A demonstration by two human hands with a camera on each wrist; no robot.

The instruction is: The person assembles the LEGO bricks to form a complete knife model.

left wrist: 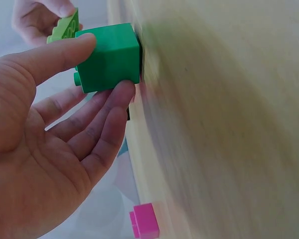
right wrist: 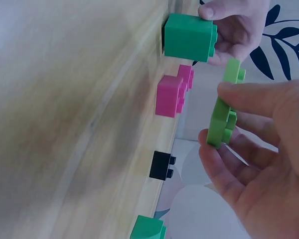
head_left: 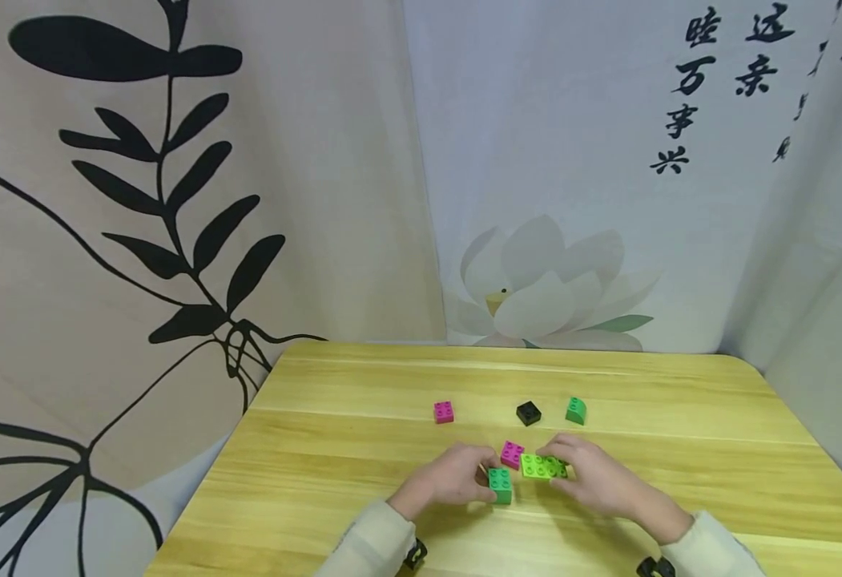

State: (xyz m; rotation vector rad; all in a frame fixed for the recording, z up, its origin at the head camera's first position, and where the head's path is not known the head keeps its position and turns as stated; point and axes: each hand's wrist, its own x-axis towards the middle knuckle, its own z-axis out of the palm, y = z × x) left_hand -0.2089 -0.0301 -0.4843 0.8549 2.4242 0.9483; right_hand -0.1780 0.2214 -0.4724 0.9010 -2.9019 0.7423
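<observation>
My left hand (head_left: 458, 474) pinches a green building brick (head_left: 500, 486) between thumb and fingers, studs up, down at the tabletop. In the left wrist view, the thumb lies across one side of that brick (left wrist: 109, 59) and a fingertip touches the opposite side. To its right, my right hand (head_left: 597, 474) holds a flat lime-green building brick (head_left: 536, 466) by its right part. The right wrist view has this lime brick (right wrist: 220, 119) raised off the table, pinched by thumb and fingers. A pink brick (head_left: 512, 454) stands just behind, between the two held bricks.
Farther back on the wooden table (head_left: 305, 481) are another pink brick (head_left: 444, 412), a black brick (head_left: 529, 413) and a green brick with a curved side (head_left: 575, 410). A printed curtain (head_left: 348, 200) hangs behind the table's back edge.
</observation>
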